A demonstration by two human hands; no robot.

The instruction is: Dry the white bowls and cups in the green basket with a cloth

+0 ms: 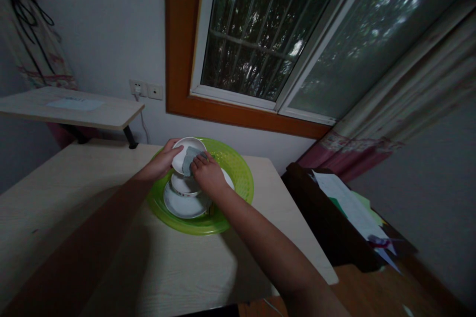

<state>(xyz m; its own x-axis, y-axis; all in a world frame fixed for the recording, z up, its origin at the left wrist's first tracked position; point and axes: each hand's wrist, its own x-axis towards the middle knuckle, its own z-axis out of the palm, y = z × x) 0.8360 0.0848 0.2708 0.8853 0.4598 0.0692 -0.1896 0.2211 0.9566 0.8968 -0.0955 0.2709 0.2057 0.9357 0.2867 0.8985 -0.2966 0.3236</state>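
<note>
My left hand [166, 157] grips the rim of a white bowl [179, 161], thumb on the inside, and keeps it tilted above a green plastic basin [243, 183]. Pressed to the inside of that bowl is a grey-green cloth [189, 158], with the fingers of my right hand [208, 171] closed on it. Below, a second white bowl [184, 185] rests on a white plate [186, 206] in the basin. Part of another white dish [228, 178] shows behind my right wrist. A small yellowish item [210, 209] by the plate is too dark to name.
The basin stands on a pale wooden table [178, 262]. A raised shelf [74, 106] with a paper sheet is at the left. Behind are a wall socket [138, 88] and a barred window [260, 34]. Papers [349, 203] lie on dark furniture to the right.
</note>
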